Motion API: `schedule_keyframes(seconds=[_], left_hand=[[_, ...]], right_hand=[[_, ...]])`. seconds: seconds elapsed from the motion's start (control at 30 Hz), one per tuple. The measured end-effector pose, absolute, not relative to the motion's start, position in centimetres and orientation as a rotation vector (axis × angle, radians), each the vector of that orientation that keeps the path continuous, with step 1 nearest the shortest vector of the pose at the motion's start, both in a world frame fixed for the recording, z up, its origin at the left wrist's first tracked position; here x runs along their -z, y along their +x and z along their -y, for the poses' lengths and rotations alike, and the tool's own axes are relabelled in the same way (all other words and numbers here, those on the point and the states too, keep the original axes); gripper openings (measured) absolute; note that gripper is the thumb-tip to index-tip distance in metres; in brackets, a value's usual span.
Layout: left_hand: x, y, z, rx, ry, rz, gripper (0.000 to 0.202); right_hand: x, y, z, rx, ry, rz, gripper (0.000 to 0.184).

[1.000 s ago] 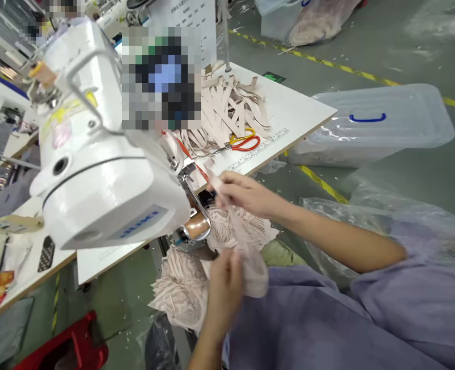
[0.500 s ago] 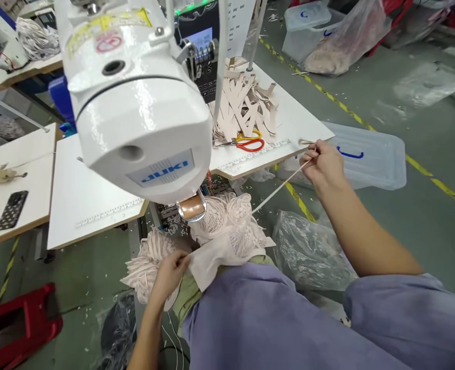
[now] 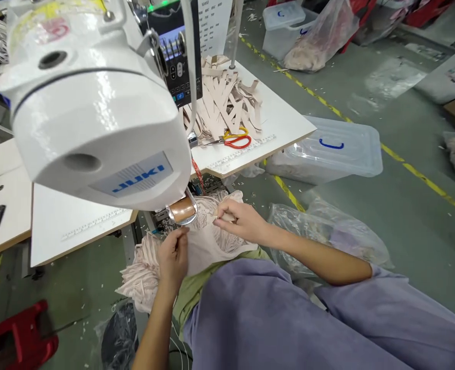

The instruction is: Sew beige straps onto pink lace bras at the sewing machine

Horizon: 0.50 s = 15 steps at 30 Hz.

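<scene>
Below the needle head of a white sewing machine (image 3: 108, 133), a pale pink lace garment piece (image 3: 204, 252) with sheer fabric lies across my lap. My left hand (image 3: 174, 254) pinches the left edge of this fabric, close to the machine's copper-coloured front part (image 3: 183, 209). My right hand (image 3: 241, 221) is over the lace, thumb and fingers closed on a beige fabric strip (image 3: 229, 218), of which only a short bit shows. A bunch of similar lace pieces (image 3: 140, 280) hangs to the left of my left hand.
A heap of beige strips (image 3: 227, 100) and red-and-yellow-handled scissors (image 3: 237, 140) lie on the white table (image 3: 285, 115). Beyond its edge stands a lidded clear plastic box (image 3: 339, 149). Clear plastic bags (image 3: 300, 239) lie on the floor at right; a red stool (image 3: 19, 334) is lower left.
My right hand has come in from the table's right corner to the lace, the strip no longer stretched out. My left hand has risen towards the machine. The view has shifted right.
</scene>
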State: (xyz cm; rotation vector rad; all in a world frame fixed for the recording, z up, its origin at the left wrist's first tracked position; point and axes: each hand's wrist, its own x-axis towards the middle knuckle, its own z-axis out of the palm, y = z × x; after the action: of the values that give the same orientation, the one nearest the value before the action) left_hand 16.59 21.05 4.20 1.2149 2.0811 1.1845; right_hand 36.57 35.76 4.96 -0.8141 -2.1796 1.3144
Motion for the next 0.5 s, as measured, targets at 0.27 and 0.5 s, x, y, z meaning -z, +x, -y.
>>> schedule_keyframes(seconds=[0.27,0.5], left_hand=[[-8.5,18.8,-21.7,-0.829,1.584,-1.944,0.020],[-8.1,18.5,-21.2,-0.783,1.727,-1.973,0.026]], right_hand=[[-7.0,35.7,-33.7,-1.223,-0.652,2.516,0.018],[-7.0,35.1,-35.1,-1.694,-0.643,2.324,0.017]])
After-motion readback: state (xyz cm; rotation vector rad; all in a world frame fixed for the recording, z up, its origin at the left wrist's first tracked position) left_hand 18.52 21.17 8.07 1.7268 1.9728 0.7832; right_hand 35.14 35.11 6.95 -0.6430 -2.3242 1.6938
